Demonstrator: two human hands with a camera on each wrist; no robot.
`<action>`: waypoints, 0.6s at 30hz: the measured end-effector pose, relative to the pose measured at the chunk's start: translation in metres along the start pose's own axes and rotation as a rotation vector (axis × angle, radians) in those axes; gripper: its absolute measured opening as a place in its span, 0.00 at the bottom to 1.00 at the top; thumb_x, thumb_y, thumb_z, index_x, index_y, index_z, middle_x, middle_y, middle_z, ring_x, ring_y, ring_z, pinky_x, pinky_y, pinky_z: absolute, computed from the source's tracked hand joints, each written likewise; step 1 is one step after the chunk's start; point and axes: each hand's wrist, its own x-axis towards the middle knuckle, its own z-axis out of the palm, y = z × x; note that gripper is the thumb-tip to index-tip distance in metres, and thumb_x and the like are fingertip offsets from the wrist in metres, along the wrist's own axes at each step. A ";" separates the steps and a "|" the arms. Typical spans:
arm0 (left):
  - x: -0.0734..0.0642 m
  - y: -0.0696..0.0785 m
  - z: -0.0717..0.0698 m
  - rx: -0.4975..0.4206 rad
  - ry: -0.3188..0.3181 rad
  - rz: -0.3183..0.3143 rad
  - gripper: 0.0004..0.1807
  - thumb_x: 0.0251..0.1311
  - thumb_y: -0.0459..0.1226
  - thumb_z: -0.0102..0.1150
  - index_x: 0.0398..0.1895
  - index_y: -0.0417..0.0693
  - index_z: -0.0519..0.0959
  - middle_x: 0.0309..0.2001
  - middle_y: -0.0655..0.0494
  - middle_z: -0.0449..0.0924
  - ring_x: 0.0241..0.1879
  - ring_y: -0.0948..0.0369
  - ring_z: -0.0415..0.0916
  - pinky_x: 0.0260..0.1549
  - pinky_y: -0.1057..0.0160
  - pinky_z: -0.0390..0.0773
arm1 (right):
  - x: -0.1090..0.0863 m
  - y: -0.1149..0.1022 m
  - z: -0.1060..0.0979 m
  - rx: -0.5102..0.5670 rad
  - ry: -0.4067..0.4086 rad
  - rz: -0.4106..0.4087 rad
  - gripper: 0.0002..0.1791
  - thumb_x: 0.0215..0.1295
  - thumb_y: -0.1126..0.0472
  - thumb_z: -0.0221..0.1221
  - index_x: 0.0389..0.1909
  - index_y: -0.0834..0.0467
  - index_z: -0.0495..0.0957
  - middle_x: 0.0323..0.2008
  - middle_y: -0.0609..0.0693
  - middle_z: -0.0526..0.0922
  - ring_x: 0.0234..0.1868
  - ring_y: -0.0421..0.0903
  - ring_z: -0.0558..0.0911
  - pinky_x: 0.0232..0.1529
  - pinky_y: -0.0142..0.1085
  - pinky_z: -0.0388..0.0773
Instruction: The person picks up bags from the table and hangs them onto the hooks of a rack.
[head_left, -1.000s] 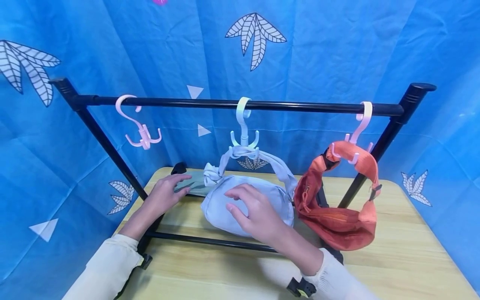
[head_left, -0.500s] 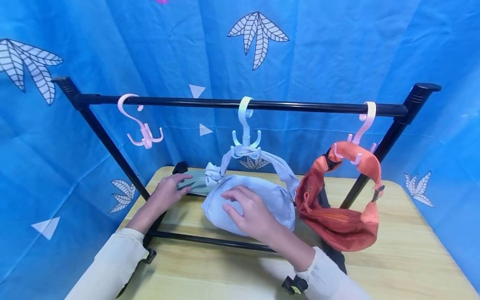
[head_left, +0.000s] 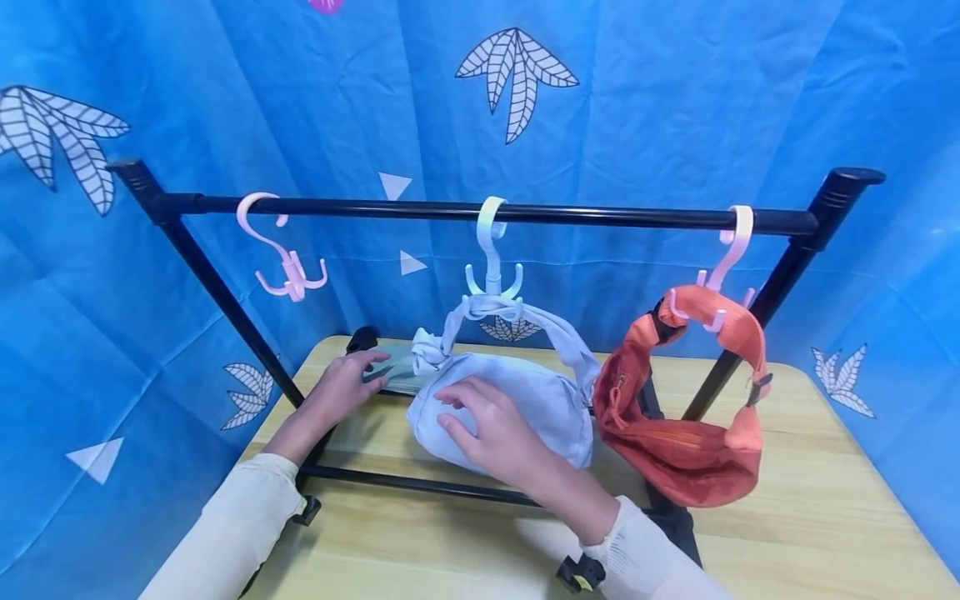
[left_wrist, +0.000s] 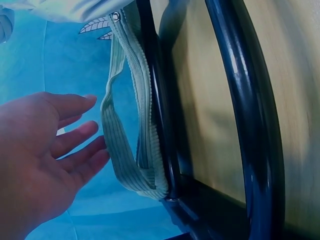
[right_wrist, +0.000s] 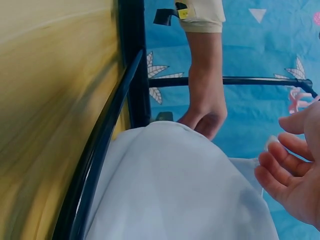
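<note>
My left hand (head_left: 341,385) reaches over the back left of the table, its fingers loosely bent with nothing in them. Close to its fingertips lies a green corduroy bag (left_wrist: 120,145) with a zipper and strap; whether they touch is unclear. My right hand (head_left: 498,437), fingers apart and gently curved, hovers before a pale blue waist bag (head_left: 536,400) without holding anything. That bag hangs by its knotted strap from a light blue hook (head_left: 491,250). Over a pink hook (head_left: 733,250) on the right hangs a red-orange waist bag (head_left: 682,458).
A black rack bar (head_left: 615,217) spans the view above my hands and carries another pink hook (head_left: 291,271) at left. The rack's lower bar (head_left: 420,482) runs low across the wooden table (head_left: 810,517). Blue cloth (head_left: 652,108) encloses the back and sides.
My right hand has shifted a little left across the front of the pale blue bag. The left hand stays nearly in place. The whole head view has drifted slightly.
</note>
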 end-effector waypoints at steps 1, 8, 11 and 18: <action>0.001 0.000 0.000 0.000 -0.006 -0.003 0.24 0.69 0.36 0.66 0.66 0.40 0.78 0.67 0.37 0.78 0.64 0.39 0.78 0.62 0.38 0.78 | 0.001 -0.001 0.001 -0.004 -0.003 -0.005 0.14 0.72 0.60 0.64 0.55 0.59 0.82 0.52 0.51 0.86 0.51 0.45 0.86 0.54 0.35 0.86; 0.003 -0.001 0.004 0.000 -0.031 -0.017 0.23 0.70 0.35 0.64 0.66 0.40 0.77 0.66 0.38 0.79 0.62 0.41 0.79 0.62 0.39 0.79 | 0.003 -0.003 0.009 -0.031 -0.042 -0.027 0.14 0.72 0.60 0.63 0.55 0.59 0.82 0.52 0.52 0.86 0.49 0.45 0.86 0.53 0.34 0.85; 0.004 -0.002 0.006 0.016 -0.030 -0.011 0.23 0.70 0.34 0.64 0.66 0.39 0.78 0.65 0.38 0.80 0.64 0.40 0.78 0.64 0.38 0.77 | 0.005 -0.003 0.013 -0.023 -0.066 -0.021 0.14 0.73 0.60 0.63 0.55 0.59 0.82 0.52 0.52 0.85 0.49 0.46 0.86 0.53 0.34 0.85; 0.008 -0.004 0.009 0.046 -0.017 0.009 0.21 0.68 0.34 0.65 0.63 0.38 0.80 0.61 0.39 0.83 0.62 0.42 0.80 0.62 0.40 0.79 | 0.008 -0.001 0.022 -0.014 -0.079 -0.017 0.13 0.73 0.61 0.62 0.55 0.59 0.82 0.50 0.52 0.86 0.48 0.46 0.86 0.52 0.35 0.85</action>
